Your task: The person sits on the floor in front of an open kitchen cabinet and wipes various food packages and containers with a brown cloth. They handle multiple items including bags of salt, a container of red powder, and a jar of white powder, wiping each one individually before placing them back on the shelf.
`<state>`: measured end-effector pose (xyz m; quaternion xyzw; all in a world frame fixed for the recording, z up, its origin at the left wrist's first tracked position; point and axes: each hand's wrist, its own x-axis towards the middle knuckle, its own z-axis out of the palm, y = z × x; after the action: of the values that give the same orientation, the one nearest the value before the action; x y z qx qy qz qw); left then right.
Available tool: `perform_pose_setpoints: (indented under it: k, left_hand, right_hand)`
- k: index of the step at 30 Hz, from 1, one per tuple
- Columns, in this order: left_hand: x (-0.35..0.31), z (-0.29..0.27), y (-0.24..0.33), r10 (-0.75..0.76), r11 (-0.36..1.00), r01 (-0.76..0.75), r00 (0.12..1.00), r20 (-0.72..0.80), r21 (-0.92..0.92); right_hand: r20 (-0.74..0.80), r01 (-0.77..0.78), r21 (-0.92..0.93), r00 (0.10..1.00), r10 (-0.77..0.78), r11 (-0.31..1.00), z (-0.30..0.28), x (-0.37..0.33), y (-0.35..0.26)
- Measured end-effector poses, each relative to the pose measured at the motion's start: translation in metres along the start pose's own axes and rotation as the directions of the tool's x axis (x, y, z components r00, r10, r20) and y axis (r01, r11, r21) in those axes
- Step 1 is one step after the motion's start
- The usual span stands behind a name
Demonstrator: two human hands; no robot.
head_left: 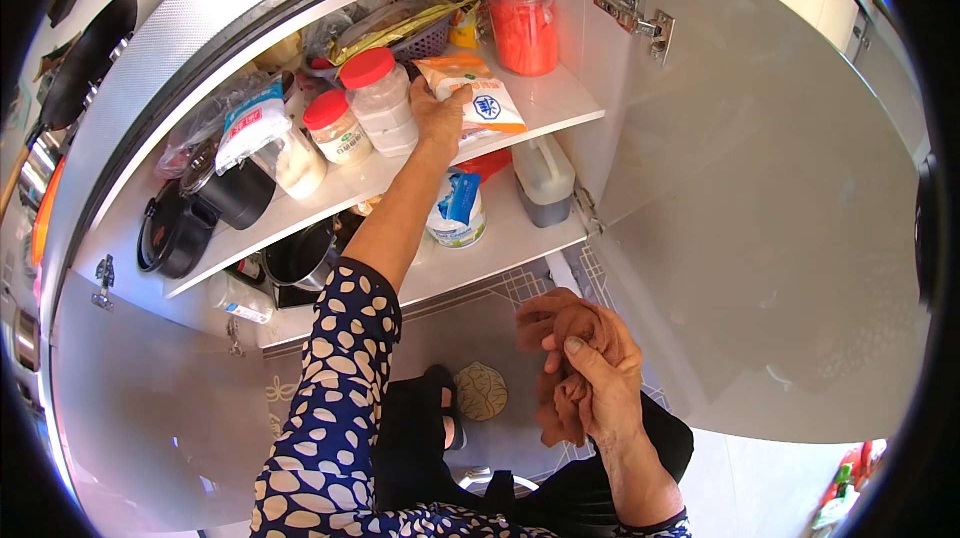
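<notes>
My left hand (437,120) reaches onto the cabinet's upper shelf, its fingers closed on the left edge of a white and orange plastic packet (505,108). Just left of that hand stands a clear jar with a red lid (385,108), and a shorter red-lidded jar (340,133) is beside it. Low in front of the cabinet, my right hand (610,378) grips a crumpled brown cloth (563,416), which hangs out past the fingers.
A red-filled clear tub (524,33) sits at the shelf's right end. Black pots (178,228) stand at the left. The lower shelf holds a white tub (460,218) and a jug (545,183). An open cabinet door (770,208) stands at the right, another (150,398) at the left.
</notes>
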<state>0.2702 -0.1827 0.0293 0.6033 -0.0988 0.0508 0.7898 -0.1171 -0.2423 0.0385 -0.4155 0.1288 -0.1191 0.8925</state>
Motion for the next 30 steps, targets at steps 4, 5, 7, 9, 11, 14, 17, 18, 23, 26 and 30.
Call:
perform_pose_setpoints:
  k: [4, 5, 7, 9, 11, 14, 17, 18, 23, 26, 30]
  left_hand:
    - [-0.010, 0.010, -0.004, 0.433, 0.771, -0.335, 0.900, -0.060, 0.541]
    - [-0.021, 0.015, 0.001, 0.596, 0.544, -0.415, 0.803, 0.012, 0.729]
    - [-0.039, 0.019, 0.013, 0.586, 0.377, -0.414, 0.799, 0.133, 0.829]
    - [-0.054, 0.024, 0.030, 0.533, 0.315, -0.387, 0.828, 0.176, 0.866]
    - [-0.055, 0.020, 0.029, 0.540, 0.110, -0.513, 0.750, 0.382, 0.851]
    - [-0.060, 0.016, 0.020, 0.504, -0.102, -0.670, 0.602, 0.619, 0.735]
    - [-0.053, 0.011, 0.008, 0.424, -0.191, -0.682, 0.591, 0.686, 0.706]
    - [-0.053, 0.011, 0.007, 0.388, -0.206, -0.668, 0.615, 0.686, 0.715]
    - [-0.051, 0.012, 0.001, 0.338, -0.089, -0.572, 0.752, 0.565, 0.815]
    - [-0.049, 0.001, 0.009, 0.424, -0.159, -0.625, 0.656, 0.625, 0.764]
    - [-0.084, -0.015, 0.018, 0.483, -0.199, -0.758, 0.476, 0.735, 0.622]
  right_hand:
    - [-0.001, 0.014, 0.001, 1.000, -0.014, 1.000, 0.002, 0.000, 0.000]
    - [-0.014, 0.019, -0.006, 1.000, -0.019, 1.000, 0.003, -0.001, -0.001]
    - [-0.015, 0.001, -0.014, 1.000, -0.002, 1.000, 0.004, -0.002, -0.002]
    - [-0.012, -0.011, -0.015, 1.000, 0.011, 1.000, 0.005, -0.002, -0.002]
    - [-0.009, -0.018, -0.016, 1.000, 0.018, 1.000, 0.004, -0.004, 0.000]
    - [0.035, -0.054, 0.001, 0.998, 0.054, 0.999, 0.001, -0.004, 0.000]
    - [0.038, -0.037, -0.002, 0.999, 0.037, 0.999, 0.001, -0.006, 0.002]
    - [0.037, -0.036, -0.003, 0.999, 0.036, 0.999, -0.001, -0.006, 0.003]
    - [0.025, -0.061, -0.011, 0.998, 0.062, 0.998, 0.000, -0.005, 0.001]
    - [0.084, -0.022, -0.006, 0.996, 0.022, 1.000, 0.000, -0.005, 0.003]
    - [0.067, -0.041, -0.014, 0.997, 0.042, 0.999, -0.003, -0.007, 0.001]
